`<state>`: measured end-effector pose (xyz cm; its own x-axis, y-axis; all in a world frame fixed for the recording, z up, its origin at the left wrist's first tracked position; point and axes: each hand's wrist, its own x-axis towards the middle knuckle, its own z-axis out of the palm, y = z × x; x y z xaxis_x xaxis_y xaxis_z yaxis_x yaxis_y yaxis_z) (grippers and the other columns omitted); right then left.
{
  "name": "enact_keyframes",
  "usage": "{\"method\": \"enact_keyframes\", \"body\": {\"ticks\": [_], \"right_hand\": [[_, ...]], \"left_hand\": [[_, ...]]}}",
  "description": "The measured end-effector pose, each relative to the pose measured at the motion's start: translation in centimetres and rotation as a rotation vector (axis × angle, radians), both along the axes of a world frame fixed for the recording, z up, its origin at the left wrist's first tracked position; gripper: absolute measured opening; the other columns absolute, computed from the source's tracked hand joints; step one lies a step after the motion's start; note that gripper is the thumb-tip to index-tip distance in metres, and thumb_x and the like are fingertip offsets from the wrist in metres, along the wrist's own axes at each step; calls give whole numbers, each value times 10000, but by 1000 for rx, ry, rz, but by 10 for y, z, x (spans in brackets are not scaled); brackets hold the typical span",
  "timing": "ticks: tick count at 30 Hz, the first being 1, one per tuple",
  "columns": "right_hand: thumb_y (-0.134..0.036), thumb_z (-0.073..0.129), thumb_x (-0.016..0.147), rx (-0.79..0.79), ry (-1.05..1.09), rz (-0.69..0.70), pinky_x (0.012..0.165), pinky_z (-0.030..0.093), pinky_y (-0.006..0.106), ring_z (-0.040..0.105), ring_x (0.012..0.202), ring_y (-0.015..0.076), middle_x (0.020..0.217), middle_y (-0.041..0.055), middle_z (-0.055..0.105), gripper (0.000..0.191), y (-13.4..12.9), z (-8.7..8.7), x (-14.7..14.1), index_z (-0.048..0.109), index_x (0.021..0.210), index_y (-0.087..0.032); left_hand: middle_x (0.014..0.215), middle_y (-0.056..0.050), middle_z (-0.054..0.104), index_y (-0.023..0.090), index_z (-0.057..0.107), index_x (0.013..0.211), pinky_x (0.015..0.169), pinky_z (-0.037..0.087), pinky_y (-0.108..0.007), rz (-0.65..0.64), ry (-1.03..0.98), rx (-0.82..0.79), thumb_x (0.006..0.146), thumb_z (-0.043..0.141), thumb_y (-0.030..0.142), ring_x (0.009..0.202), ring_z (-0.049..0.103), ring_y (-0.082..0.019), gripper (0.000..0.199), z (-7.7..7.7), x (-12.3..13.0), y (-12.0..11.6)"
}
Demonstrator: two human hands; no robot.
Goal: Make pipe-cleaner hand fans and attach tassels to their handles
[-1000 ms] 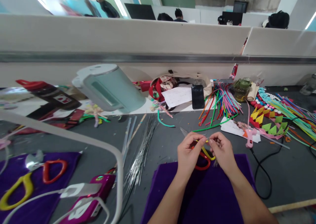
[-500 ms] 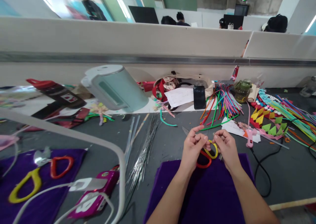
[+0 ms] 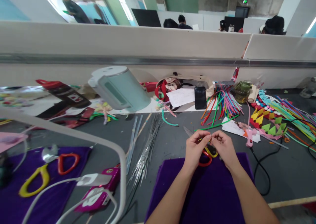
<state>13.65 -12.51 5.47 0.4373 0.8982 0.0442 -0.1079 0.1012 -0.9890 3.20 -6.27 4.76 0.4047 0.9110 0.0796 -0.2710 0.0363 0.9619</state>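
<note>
My left hand [image 3: 195,149] and my right hand [image 3: 224,148] meet fingertip to fingertip above the desk. Both are closed in a pinch; what they hold is too small and too covered to name. A short pale tip pokes out below my right palm. Scissors [image 3: 206,160] with one red and one yellow handle loop lie just under the hands, their blade showing beyond my left fingers. Past my fingertips a green pipe cleaner [image 3: 229,120] runs along the desk. Folded purple cloth [image 3: 202,194] lies beneath my wrists.
Silver pipe cleaners [image 3: 145,158] and clear sticks [image 3: 134,141] lie left of the cloth. A pink glue gun [image 3: 250,136] with a black cord is right. Behind stand a pale kettle [image 3: 128,89], a phone [image 3: 200,98] and coloured pipe cleaners [image 3: 228,100]. Further left are second scissors [image 3: 67,163] and a magenta box [image 3: 108,187].
My hands have drawn together, and their fingertips now touch where a gap was. The view has shifted slightly. In the background at left, a person has moved left.
</note>
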Motion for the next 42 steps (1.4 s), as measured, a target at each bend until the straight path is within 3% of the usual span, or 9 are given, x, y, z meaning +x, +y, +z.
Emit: {"method": "enact_keyframes", "body": {"ticks": [6,12,16,21,24,29,34,38,42], "right_hand": [[-344,649,788,5,-16,18,530,399,219,505,545,104,636,-36,584,165,-2,-3,1,601,774,-187],[-424,676,775,-48,27,3,404,255,194,371,431,66,596,-44,560,257,-2,-6,3,596,779,-180],[-463,709,739,-61,161,0,375,185,174,301,380,38,546,-68,525,316,-1,-9,3,574,761,-178],[-462,722,727,-49,234,9,367,158,161,268,358,19,527,-81,508,330,2,-13,1,564,769,-175],[-468,716,721,-59,216,33,363,155,167,259,358,21,528,-76,515,333,2,-11,-2,563,760,-175],[-440,672,741,-85,64,79,395,240,183,333,398,52,502,-71,490,286,0,-3,-5,602,739,-163],[-375,625,774,-71,-186,47,488,344,205,451,476,88,526,-41,536,225,0,-2,3,631,704,-162],[-393,606,769,-115,-196,35,435,296,199,410,428,81,527,-43,544,227,2,-10,13,629,731,-171],[-421,611,748,-154,-133,11,387,251,192,344,378,68,517,-56,525,245,3,-19,27,604,736,-177]], "left_hand": [[737,-18,603,159,724,696,568,426,-213,4,-4,105,720,776,324,615,538,-111,175,-1,0,1],[581,39,518,158,631,733,501,367,-197,45,-42,0,788,703,433,497,453,-83,290,-9,3,3],[643,6,576,135,665,809,516,392,-204,-4,-75,-71,841,608,517,523,482,-88,388,-9,5,2],[730,0,604,136,696,765,539,402,-193,-24,-38,-23,708,784,368,595,511,-90,255,-9,6,0],[674,19,579,134,678,681,525,389,-180,0,-63,-20,714,781,313,553,481,-70,209,-8,4,2],[588,28,592,135,651,680,535,423,-154,34,-237,-174,714,788,297,526,517,-62,215,-3,-5,14],[679,-11,674,135,608,693,579,524,-185,12,-379,-374,678,823,265,693,694,-157,252,1,-12,26],[740,-74,729,127,597,731,674,598,-285,4,-404,-549,848,646,154,784,734,-211,130,0,-10,28],[810,-131,748,112,580,731,727,613,-315,38,-402,-654,945,454,99,820,741,-213,248,-1,-8,31]]}}
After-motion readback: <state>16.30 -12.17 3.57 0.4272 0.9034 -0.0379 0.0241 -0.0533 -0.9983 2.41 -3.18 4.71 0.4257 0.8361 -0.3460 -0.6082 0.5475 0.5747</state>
